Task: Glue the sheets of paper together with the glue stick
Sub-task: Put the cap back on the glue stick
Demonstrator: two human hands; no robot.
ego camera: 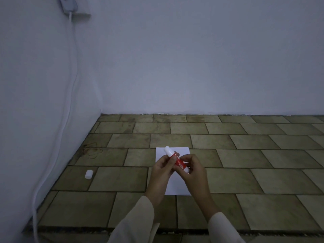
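Both hands hold a red glue stick point(179, 162) above a white sheet of paper point(182, 151) lying on the tiled floor. The stick is tilted, its white glue end pointing up and left, its white base down and right. My left hand point(162, 170) grips the upper part of the red barrel. My right hand point(192, 170) wraps the lower end near the base. The stick's white cap point(88, 174) lies on the floor well to the left. My hands hide the middle of the paper, so I cannot tell how many sheets lie there.
A white cable point(70, 81) hangs from a wall socket point(69, 5) down the left wall to the floor. The tiled floor point(254, 165) stretches right and back to a plain wall.
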